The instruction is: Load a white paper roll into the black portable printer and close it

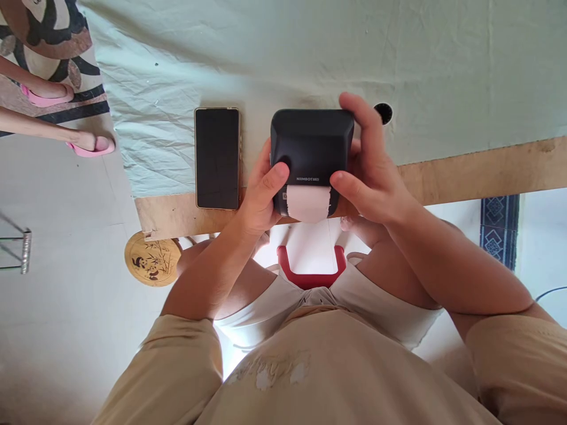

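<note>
Between both hands, over the table's near edge, is a black label printer (312,144) marked NIIMBOT. A strip of white label paper (309,202) sticks out of its front end, towards my body. My left hand (264,195) grips the printer's left side, thumb on top near the front corner. On the other side, my right hand (370,159) holds it with the thumb at the front right corner; its index finger reaches up to the far right corner. The fingers beneath the printer are hidden. Left of the printer lies a smartphone (217,158) with a dark screen.
A pale green cloth (443,77) covers the table, leaving a bare wooden edge (478,162) nearest me. A small round black object (383,113) sits right of my hand. Below left stands a round wooden stool (153,258). Another person's feet in pink slippers (91,144) are at left.
</note>
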A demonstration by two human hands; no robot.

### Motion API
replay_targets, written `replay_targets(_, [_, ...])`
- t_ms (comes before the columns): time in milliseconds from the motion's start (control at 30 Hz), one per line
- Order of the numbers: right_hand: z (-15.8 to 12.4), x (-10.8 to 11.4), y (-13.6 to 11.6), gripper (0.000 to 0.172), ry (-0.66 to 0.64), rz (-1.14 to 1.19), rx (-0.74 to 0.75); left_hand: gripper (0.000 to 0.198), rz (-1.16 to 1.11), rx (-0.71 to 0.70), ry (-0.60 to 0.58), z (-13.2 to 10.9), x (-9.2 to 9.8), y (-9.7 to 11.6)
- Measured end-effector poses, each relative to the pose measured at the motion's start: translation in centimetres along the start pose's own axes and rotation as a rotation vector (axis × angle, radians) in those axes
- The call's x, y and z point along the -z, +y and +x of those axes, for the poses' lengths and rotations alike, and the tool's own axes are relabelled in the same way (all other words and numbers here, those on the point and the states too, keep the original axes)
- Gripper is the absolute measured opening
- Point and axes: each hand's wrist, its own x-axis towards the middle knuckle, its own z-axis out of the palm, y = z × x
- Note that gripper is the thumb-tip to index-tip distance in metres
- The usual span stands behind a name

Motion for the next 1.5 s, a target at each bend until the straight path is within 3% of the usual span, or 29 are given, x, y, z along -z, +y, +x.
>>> replay_targets(100, [0.0,-0.3,-0.1,0.076,-0.103,0.235,-0.117,0.053,0.011,0.012,0.013,0.0,0.0,0.1])
replay_targets(267, [0.1,-0.3,-0.2,0.074,-0.074,0.336,-0.183,0.047,0.004,-0.026,-0.046,0.0,0.2,0.2])
replay_targets(500, [0.0,-0.6,0.1,0.075,-0.026,0.2,-0.131,0.046,0.001,-0.03,0.001,0.0,0.1,0.0])
replay_targets(700, [-0.1,-0.9,0.1,0.072,0.005,0.072,-0.097,0.041,-0.001,-0.029,-0.032,0.0,0.1,0.0])
replay_targets(1000, [0.3,-0.9,0.4,0.067,0.001,0.131,-0.056,0.048,0.018,0.013,0.043,-0.1,-0.2,0.2])
replay_targets(1267, [0.1,-0.2,0.8,0.06,0.03,0.043,-0.041,0.039,-0.034,0.056,0.003,0.4,-0.2,0.5])
replay_targets(1500, [0.1,-0.1,0.8,0.051,0.166,-0.041,0.069,0.033,-0.112,0.088,0.08,0.7,0.1,0.1])
